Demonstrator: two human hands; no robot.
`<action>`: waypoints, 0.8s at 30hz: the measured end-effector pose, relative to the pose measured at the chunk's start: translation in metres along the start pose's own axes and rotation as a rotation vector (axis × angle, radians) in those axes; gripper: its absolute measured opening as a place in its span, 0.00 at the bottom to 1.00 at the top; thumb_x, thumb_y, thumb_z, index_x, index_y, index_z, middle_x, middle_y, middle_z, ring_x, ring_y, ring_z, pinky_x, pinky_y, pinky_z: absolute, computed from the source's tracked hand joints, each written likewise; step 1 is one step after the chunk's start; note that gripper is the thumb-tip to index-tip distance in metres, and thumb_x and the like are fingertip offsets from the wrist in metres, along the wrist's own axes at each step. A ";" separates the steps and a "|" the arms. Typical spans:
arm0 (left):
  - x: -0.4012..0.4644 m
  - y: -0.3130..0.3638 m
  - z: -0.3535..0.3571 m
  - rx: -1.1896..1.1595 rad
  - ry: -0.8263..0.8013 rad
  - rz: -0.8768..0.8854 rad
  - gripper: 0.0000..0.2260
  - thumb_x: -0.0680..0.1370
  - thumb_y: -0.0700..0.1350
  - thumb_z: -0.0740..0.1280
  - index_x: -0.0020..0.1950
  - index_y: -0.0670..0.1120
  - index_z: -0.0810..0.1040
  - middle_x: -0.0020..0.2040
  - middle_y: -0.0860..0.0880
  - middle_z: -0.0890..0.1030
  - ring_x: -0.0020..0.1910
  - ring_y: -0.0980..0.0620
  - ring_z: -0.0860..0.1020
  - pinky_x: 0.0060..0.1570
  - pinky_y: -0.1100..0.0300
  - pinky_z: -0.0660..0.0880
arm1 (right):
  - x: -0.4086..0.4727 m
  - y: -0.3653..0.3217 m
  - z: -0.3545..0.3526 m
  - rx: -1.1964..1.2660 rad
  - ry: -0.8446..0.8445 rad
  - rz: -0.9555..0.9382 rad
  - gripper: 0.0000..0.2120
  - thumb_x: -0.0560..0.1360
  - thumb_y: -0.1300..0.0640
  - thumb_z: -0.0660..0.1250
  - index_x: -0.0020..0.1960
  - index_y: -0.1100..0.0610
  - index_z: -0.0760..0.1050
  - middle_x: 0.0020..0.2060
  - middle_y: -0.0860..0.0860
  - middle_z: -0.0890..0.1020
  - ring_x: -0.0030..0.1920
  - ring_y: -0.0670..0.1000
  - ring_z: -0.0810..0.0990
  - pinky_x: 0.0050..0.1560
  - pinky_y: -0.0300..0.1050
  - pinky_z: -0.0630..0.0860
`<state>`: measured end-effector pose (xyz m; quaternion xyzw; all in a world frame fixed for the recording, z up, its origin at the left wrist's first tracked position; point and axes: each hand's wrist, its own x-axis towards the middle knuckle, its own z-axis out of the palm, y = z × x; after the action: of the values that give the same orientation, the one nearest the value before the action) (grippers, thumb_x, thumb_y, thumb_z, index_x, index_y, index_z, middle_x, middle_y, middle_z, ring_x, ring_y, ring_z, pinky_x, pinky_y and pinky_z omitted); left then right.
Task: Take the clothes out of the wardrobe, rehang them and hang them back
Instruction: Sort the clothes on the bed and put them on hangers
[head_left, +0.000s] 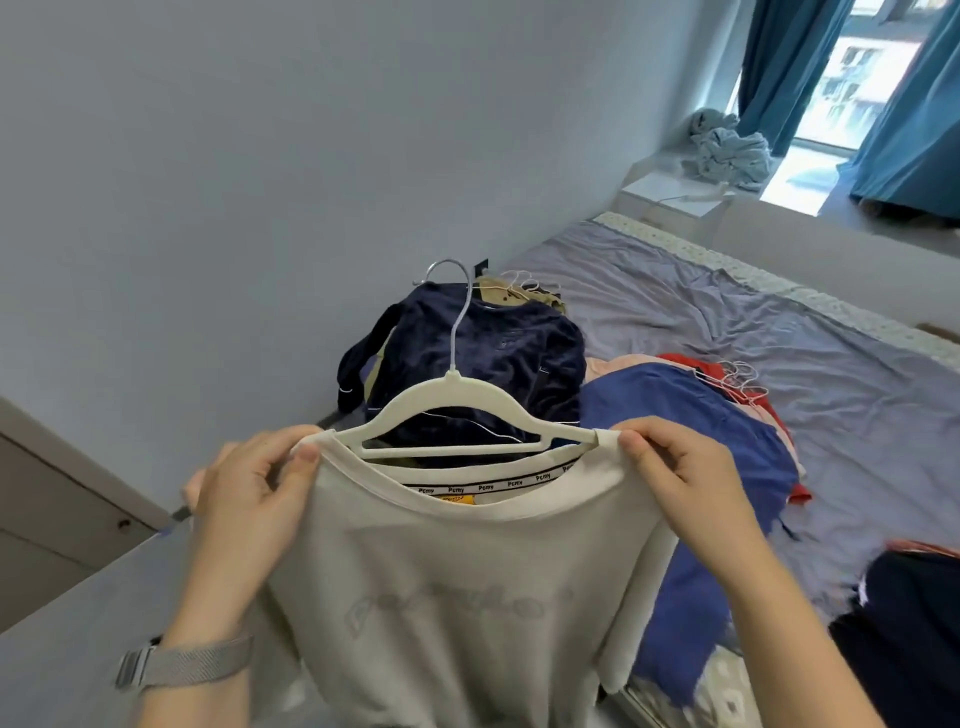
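I hold up a cream T-shirt (457, 587) with faint grey lettering across the chest. A white hanger (457, 387) with a silver hook sits inside its neck opening. My left hand (249, 499) pinches the shirt's left shoulder over the hanger's end. My right hand (685, 478) pinches the right shoulder the same way. Behind the shirt, on the bed, lies a dark navy velvet top (493, 353) on a pile of clothes.
The bed (779, 322) has a lilac sheet. A blue garment (691, 467) and red and pink clothes with white hangers (743, 384) lie on it to the right. A dark garment (904, 639) is at the lower right. A window with blue curtains (904, 104) is at the far right.
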<state>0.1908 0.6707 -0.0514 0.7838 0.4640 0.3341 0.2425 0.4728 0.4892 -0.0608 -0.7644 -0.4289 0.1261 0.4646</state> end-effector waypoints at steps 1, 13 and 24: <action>0.008 -0.008 -0.005 0.015 0.004 -0.002 0.11 0.73 0.62 0.53 0.43 0.68 0.75 0.42 0.58 0.82 0.50 0.50 0.77 0.61 0.41 0.65 | 0.003 -0.005 0.015 -0.009 0.048 0.024 0.09 0.77 0.58 0.65 0.44 0.46 0.80 0.42 0.34 0.82 0.46 0.36 0.78 0.44 0.26 0.69; 0.084 -0.092 -0.050 0.016 -0.085 0.164 0.09 0.76 0.59 0.55 0.46 0.68 0.74 0.46 0.59 0.79 0.45 0.59 0.71 0.51 0.39 0.68 | 0.048 -0.047 0.128 0.026 0.332 0.163 0.13 0.76 0.58 0.65 0.37 0.42 0.77 0.39 0.40 0.82 0.46 0.45 0.78 0.46 0.41 0.69; 0.225 -0.099 0.032 0.040 -0.178 0.156 0.11 0.75 0.61 0.53 0.43 0.66 0.75 0.45 0.61 0.79 0.49 0.64 0.71 0.53 0.62 0.57 | 0.194 -0.044 0.172 -0.078 0.300 0.071 0.15 0.76 0.56 0.66 0.37 0.38 0.75 0.34 0.32 0.79 0.44 0.38 0.77 0.48 0.41 0.69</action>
<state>0.2367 0.9129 -0.0737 0.8488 0.3849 0.2716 0.2402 0.4636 0.7515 -0.0771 -0.8069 -0.3318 0.0102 0.4887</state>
